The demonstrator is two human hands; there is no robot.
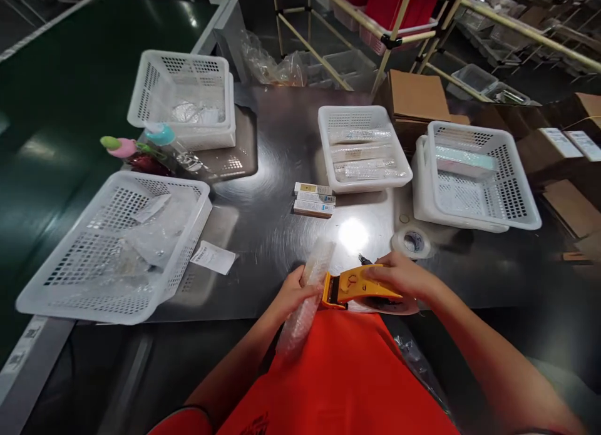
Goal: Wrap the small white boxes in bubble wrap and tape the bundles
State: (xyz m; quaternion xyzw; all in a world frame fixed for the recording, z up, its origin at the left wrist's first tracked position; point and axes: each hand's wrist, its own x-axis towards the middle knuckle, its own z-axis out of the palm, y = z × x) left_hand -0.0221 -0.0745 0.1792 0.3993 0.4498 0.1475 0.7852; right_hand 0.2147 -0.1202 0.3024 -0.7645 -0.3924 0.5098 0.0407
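Note:
Wrapped round a long bubble-wrapped package (pixel 299 325), my left hand (pixel 297 295) keeps it tilted at the table's front edge. My right hand (pixel 399 273) grips a yellow tape dispenser (pixel 359 283), whose front end meets the package near my left thumb. Under the dispenser's body part of its tape roll (pixel 387 305) shows. Beyond my hands lie several small printed boxes (pixel 314 200) side by side. A loose roll of clear tape (pixel 411 241) rests just past my right hand. What is inside the bubble wrap cannot be made out.
A white basket (pixel 328 163) holds several bubble-wrapped packages; another basket (pixel 530 206) stands to its right. At left are a basket with plastic bags (pixel 113 310), a paper slip (pixel 213 258), pump bottles (pixel 159 134) and stacked baskets (pixel 134 103). Cardboard boxes (pixel 417 94) stand behind.

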